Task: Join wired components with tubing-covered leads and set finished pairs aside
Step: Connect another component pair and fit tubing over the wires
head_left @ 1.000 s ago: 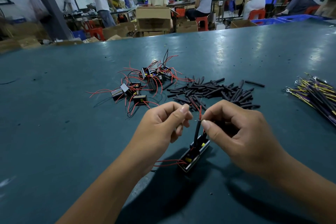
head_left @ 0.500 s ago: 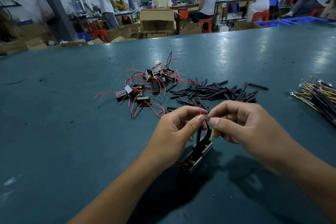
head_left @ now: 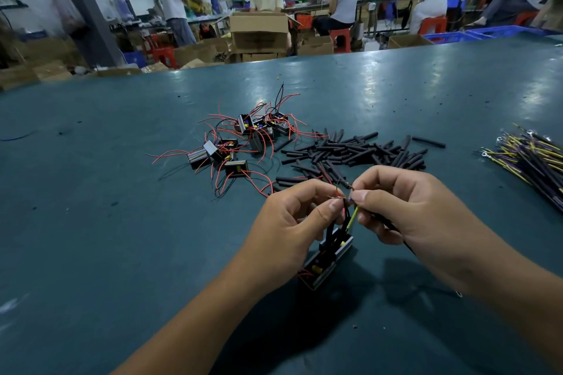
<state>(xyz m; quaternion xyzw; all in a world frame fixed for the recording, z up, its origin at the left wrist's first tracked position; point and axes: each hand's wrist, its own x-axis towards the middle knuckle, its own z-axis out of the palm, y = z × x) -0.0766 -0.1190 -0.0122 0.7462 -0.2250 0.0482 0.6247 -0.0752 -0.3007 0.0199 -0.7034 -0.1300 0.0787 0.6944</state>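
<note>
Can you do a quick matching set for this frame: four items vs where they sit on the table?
Things:
1. black tubing pieces
2. yellow-and-purple lead bundle
3. red-wired component pile
4. component being joined

Places:
A. far right edge
B. below both hands, near the person
C. centre, right of the red wires
D. centre-left, left of the tubing

Pairs: 1-C, 2-A, 3-D, 4-B

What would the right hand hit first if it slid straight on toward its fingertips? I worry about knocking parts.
Likely the left hand: the right hand points left, its fingertips nearly meeting the left's at the twisted wire ends. Depth looks about equal.
</note>
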